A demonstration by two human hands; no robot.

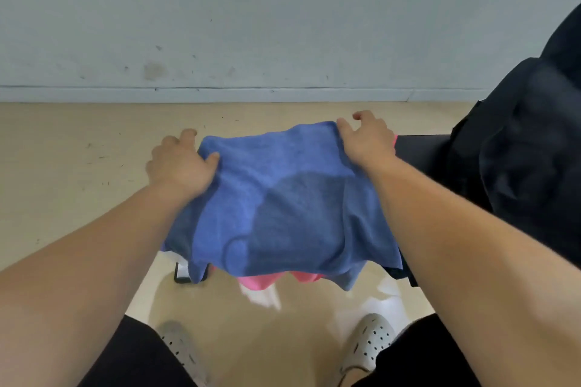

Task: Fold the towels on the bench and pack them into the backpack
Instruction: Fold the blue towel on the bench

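A blue towel point(276, 198) lies spread over the black bench point(421, 148), hiding most of the seat. My left hand point(179, 163) pinches the towel's far left corner, thumb on top. My right hand point(366, 138) grips the far right corner. A pink towel point(261, 283) peeks out from under the blue one at its near edge, and a sliver shows by my right hand. The black backpack point(528, 148) stands on the bench's right end, close to my right forearm.
A pale wall point(251, 25) rises just behind the bench. Beige floor point(78, 151) stretches to the left and below. My feet in grey perforated clogs point(367, 342) stand in front of the bench. A black bench leg point(182, 276) shows under the towel's left edge.
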